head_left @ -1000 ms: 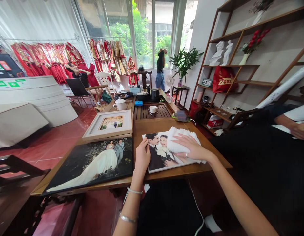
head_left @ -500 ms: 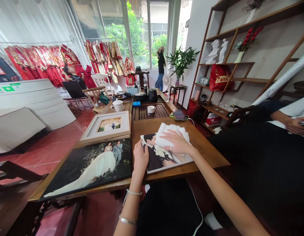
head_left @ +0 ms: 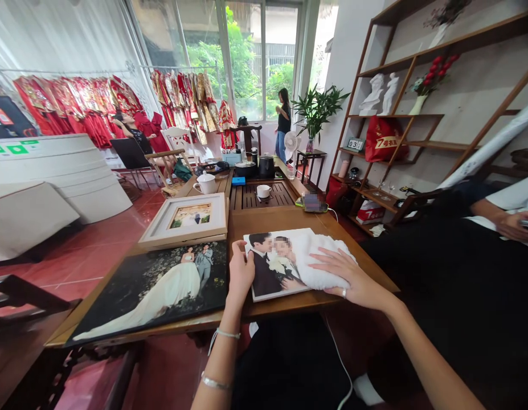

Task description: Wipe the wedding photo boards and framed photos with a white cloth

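A photo panel (head_left: 264,273) showing a couple lies on the wooden table before me, its right part covered by a white cloth (head_left: 327,259). My left hand (head_left: 241,269) grips the panel's left edge, thumb on the near side and fingers curled along the rim. Over the cloth, my right hand (head_left: 351,276) holds it down against the panel's right end, fingers spread across the fabric. To the left lies a larger dark photo panel (head_left: 161,287) with a long white gown. Behind that, a white-framed photo (head_left: 184,219) rests on a flat box or frame.
Beyond the panels are a lidded white cup (head_left: 205,183), a slatted tea tray (head_left: 242,197) with a small cup (head_left: 263,191), and a phone (head_left: 312,202) with a cable. A seated person's hand (head_left: 518,222) shows at right. Another person (head_left: 283,122) stands near the window.
My right hand has slid the cloth right and toward me, uncovering the middle of the photo. My left hand stays at the panel's left edge. The far person has lowered their arms.
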The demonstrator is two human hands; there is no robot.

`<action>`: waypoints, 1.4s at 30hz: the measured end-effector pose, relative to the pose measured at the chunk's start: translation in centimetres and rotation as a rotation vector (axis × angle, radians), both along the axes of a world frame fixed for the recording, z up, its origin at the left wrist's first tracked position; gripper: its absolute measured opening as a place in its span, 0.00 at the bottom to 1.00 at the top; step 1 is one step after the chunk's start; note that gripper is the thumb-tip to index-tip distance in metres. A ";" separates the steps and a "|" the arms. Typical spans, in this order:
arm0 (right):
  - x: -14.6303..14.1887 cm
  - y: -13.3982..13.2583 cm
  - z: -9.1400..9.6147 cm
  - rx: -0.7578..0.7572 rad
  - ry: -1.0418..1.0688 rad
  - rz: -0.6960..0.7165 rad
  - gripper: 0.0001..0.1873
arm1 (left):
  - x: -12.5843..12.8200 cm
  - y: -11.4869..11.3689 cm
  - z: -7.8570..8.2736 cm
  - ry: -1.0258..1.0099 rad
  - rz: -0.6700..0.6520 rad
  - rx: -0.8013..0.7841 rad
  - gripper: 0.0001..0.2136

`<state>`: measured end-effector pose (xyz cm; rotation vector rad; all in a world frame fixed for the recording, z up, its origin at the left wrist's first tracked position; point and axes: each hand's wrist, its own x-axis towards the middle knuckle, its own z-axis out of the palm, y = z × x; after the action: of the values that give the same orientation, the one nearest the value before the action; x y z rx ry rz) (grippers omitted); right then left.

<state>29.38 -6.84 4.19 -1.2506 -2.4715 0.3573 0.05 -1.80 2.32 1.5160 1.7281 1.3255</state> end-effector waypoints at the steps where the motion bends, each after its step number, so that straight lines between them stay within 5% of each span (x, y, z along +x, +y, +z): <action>1: 0.6 0.0 -0.2 -0.011 0.018 -0.018 0.28 | -0.2 -0.1 0.5 -0.044 -0.003 -0.007 0.09; 6: 3.0 0.1 -1.0 -0.025 0.067 -0.050 0.26 | -1.6 -0.8 4.4 -0.178 -0.028 0.047 0.08; 10: 2.7 -0.5 -0.9 0.048 0.018 -0.105 0.24 | -3.1 -1.4 8.6 -0.045 0.008 0.116 0.09; 17: -8.0 -1.0 0.7 0.315 0.311 -0.004 0.41 | -2.9 -2.0 15.0 0.235 0.022 0.191 0.10; 22: -13.1 0.8 -0.3 0.587 0.566 0.040 0.32 | -1.0 -1.3 17.7 0.340 -0.037 0.216 0.10; 25: -13.8 1.3 -1.3 0.668 0.673 -0.062 0.27 | 0.1 -0.8 18.2 0.156 -0.131 0.218 0.09; 29: -14.7 1.2 -1.4 0.516 1.005 -0.426 0.13 | 0.8 -0.8 15.7 -0.209 -0.221 0.305 0.13; 32: -15.9 1.1 -0.6 0.346 1.350 -0.585 0.17 | 0.7 -1.4 10.8 -0.289 0.010 0.338 0.19; 35: -17.3 1.4 0.3 0.210 1.667 -0.566 0.22 | 1.1 -2.5 5.5 -0.548 0.174 0.052 0.29; 37: -18.1 1.7 0.6 0.130 1.802 -0.531 0.25 | 1.8 -3.3 3.0 -0.821 0.001 -0.095 0.26; 39: -18.5 2.0 0.4 0.069 1.858 -0.498 0.26 | 2.7 -3.8 1.7 -1.010 -0.144 -0.098 0.19; 42: -17.4 1.8 -0.3 -0.031 1.722 -0.417 0.25 | 3.2 -3.9 1.4 -1.091 0.030 -0.041 0.11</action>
<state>12.03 -5.05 3.87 -0.7453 -0.7306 0.8463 3.21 -5.65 3.71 0.4964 1.0280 1.6481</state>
